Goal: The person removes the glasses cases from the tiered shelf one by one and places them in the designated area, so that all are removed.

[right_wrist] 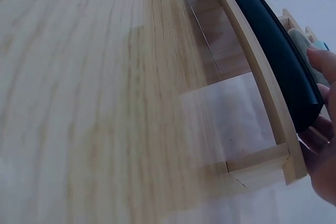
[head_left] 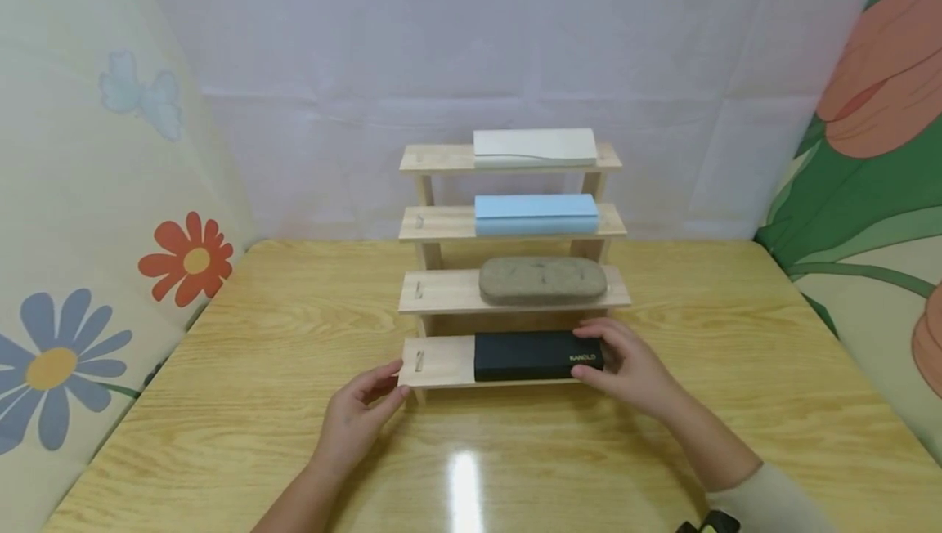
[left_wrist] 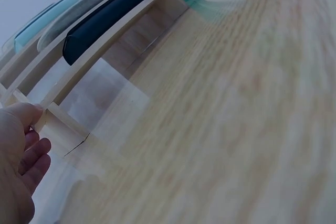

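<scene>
A stepped wooden rack [head_left: 438, 360] with several tiers stands on the table. On its lowest tier lies a black glasses case [head_left: 526, 356] with gold lettering near its right end. My right hand [head_left: 625, 365] grips that end, thumb at the front edge and fingers at the back. At the left end of the same tier, my left hand [head_left: 359, 414] pinches the board between thumb and fingers. Higher up sit a grey-brown glasses case [head_left: 543, 280], a light blue case [head_left: 536, 215] and, on the top tier, a white case [head_left: 534, 148].
The wood-grain table [head_left: 243, 353] reaches around the rack. A white cloth [head_left: 353, 67] hangs behind it. Flower-printed panels flank the table, the left panel [head_left: 81, 190] and the right panel [head_left: 868, 271].
</scene>
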Demonstrator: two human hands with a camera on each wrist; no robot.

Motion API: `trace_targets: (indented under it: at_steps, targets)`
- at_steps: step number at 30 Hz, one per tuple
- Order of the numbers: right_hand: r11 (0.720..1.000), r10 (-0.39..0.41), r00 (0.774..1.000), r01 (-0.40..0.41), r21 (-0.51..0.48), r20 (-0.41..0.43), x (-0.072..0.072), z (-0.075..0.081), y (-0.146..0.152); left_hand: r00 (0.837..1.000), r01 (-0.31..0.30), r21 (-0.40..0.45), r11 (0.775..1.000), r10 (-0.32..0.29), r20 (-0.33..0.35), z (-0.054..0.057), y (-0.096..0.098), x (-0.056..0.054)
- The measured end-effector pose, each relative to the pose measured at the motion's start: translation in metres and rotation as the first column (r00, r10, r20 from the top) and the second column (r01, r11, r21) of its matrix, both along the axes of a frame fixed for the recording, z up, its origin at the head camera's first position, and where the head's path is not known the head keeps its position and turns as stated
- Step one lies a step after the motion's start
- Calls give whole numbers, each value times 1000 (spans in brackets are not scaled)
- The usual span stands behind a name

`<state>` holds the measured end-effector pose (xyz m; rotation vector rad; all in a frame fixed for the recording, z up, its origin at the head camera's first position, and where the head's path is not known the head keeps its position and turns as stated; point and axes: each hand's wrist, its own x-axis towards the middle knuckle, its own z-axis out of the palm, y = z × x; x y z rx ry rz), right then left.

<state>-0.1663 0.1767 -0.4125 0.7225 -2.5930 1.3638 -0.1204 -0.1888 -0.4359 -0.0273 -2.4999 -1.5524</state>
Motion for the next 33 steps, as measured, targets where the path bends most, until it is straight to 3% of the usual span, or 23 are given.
trace_targets:
  at_steps: [8,22,33]
  targets:
    - [994,20,999,-17,109,-26,-5,1,-10,1000,0,0,1000,0,2,0,-1,0]
    - [975,55,996,-39,217,-65,-11,4,-21,1000,2,25,1000,-2,16,-3,-1,-1]
    - [973,50,994,-27,229,-94,-12,1,-22,1000,1,20,1000,-1,13,-3,-1,0]
